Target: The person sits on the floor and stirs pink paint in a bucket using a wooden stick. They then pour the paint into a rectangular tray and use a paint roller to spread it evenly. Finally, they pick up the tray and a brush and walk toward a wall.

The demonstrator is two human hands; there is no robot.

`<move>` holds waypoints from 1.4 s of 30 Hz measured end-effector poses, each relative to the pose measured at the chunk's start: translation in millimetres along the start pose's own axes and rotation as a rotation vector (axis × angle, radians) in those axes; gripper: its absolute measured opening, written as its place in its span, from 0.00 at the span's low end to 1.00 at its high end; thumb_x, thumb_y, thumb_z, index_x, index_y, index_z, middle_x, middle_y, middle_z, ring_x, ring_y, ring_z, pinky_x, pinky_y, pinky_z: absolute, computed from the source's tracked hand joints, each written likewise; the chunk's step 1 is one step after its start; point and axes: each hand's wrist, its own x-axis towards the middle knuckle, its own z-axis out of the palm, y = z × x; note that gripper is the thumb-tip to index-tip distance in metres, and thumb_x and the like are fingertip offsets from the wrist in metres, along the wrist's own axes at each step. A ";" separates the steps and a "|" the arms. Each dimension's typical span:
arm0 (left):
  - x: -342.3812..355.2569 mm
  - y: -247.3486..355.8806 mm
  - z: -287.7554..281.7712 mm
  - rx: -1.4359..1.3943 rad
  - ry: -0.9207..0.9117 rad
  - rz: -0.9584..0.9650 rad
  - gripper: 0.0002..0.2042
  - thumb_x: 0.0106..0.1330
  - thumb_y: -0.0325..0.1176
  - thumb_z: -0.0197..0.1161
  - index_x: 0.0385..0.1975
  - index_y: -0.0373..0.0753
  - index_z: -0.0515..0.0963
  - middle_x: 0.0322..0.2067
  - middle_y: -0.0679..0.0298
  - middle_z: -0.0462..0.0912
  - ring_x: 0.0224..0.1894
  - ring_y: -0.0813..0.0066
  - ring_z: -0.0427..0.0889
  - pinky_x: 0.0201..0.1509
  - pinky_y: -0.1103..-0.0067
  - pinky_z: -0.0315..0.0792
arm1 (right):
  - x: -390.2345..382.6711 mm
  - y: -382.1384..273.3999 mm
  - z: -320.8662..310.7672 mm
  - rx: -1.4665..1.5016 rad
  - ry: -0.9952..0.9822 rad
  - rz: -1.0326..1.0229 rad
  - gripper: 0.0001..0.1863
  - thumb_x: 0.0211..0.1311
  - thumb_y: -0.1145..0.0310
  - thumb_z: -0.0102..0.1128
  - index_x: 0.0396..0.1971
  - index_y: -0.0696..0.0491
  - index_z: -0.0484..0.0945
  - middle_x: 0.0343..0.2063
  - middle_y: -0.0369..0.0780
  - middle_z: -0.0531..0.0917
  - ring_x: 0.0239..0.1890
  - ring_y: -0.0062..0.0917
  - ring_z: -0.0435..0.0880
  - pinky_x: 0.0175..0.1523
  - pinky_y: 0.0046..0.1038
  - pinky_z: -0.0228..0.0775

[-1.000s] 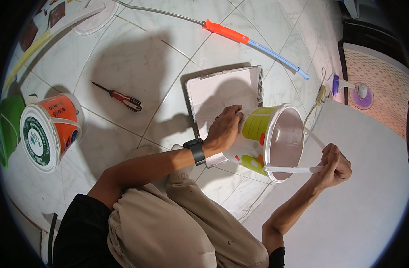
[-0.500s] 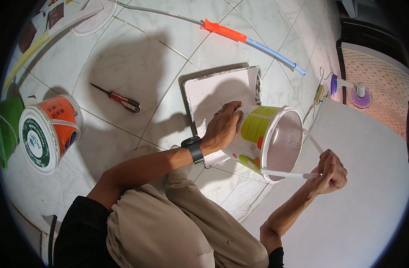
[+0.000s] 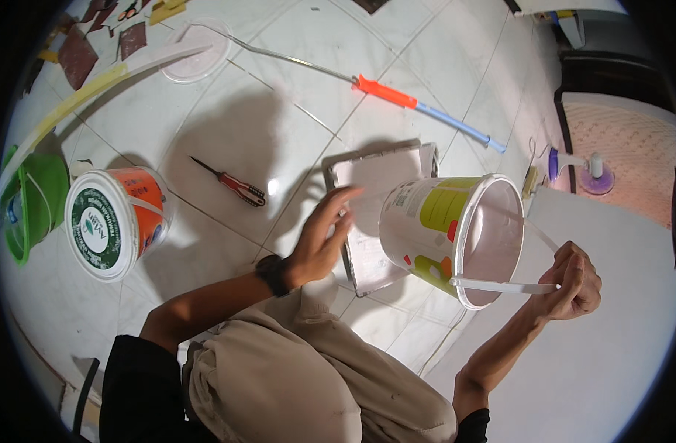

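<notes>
My right hand (image 3: 574,282) is closed around the white handle (image 3: 504,287) of a paint bucket (image 3: 435,221). The bucket is white with green, red and orange patches, and its pinkish-coated inside shows through the open mouth on the right. It hangs over a paint tray (image 3: 371,258) with a pale coated surface and smeared dark edges. My left hand (image 3: 322,240), with a dark watch on the wrist, is beside the tray's left edge, apart from the bucket. Its fingers are stretched out, slightly blurred, and hold nothing.
A screwdriver (image 3: 233,184) lies on the white tiles. At left stand an orange-and-white lidded bucket (image 3: 109,221) and a green bucket (image 3: 46,193). Beyond lie a paint roller frame (image 3: 397,96) and a round white lid (image 3: 201,55). A purple-based fan (image 3: 596,176) is at the right.
My left hand has let go of the bucket's base and drawn back left. The view has shifted a little; my right hand still grips the handle.
</notes>
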 end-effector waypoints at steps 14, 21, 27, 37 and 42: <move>-202.0 -88.6 -218.6 0.999 0.454 0.084 0.09 0.65 0.35 0.60 0.40 0.38 0.76 0.37 0.56 0.78 0.42 0.53 0.75 0.55 0.60 0.66 | 122.6 -38.2 142.0 0.092 -0.148 -0.205 0.27 0.65 0.82 0.55 0.06 0.54 0.59 0.06 0.32 0.62 0.11 0.13 0.56 0.18 0.23 0.40; -203.5 -91.0 -221.0 0.995 0.472 0.033 0.14 0.61 0.39 0.65 0.40 0.37 0.76 0.38 0.55 0.78 0.45 0.52 0.75 0.57 0.60 0.65 | 117.8 -49.1 253.9 0.027 -0.202 -0.141 0.20 0.59 0.80 0.61 0.08 0.62 0.67 0.08 0.29 0.62 0.15 0.10 0.58 0.20 0.20 0.48; -203.7 -92.2 -220.8 0.972 0.479 -0.003 0.17 0.58 0.42 0.66 0.42 0.38 0.75 0.39 0.54 0.78 0.47 0.50 0.74 0.57 0.59 0.65 | 109.9 -53.9 335.1 0.155 -0.252 0.094 0.23 0.58 0.74 0.61 0.07 0.60 0.64 0.09 0.26 0.58 0.16 0.09 0.54 0.21 0.21 0.43; -206.4 -87.5 -223.3 0.924 0.453 -0.089 0.19 0.58 0.45 0.66 0.43 0.39 0.76 0.43 0.55 0.80 0.49 0.51 0.77 0.56 0.59 0.69 | 91.8 -59.5 384.9 0.079 -0.350 0.123 0.24 0.58 0.70 0.60 0.07 0.63 0.63 0.10 0.29 0.51 0.16 0.11 0.52 0.21 0.23 0.43; -207.4 -84.7 -225.0 0.902 0.433 -0.110 0.21 0.58 0.47 0.66 0.44 0.38 0.76 0.43 0.55 0.81 0.48 0.52 0.79 0.54 0.60 0.71 | 91.5 -62.1 393.5 0.064 -0.342 0.138 0.24 0.59 0.69 0.60 0.07 0.63 0.63 0.10 0.28 0.51 0.16 0.12 0.52 0.21 0.23 0.43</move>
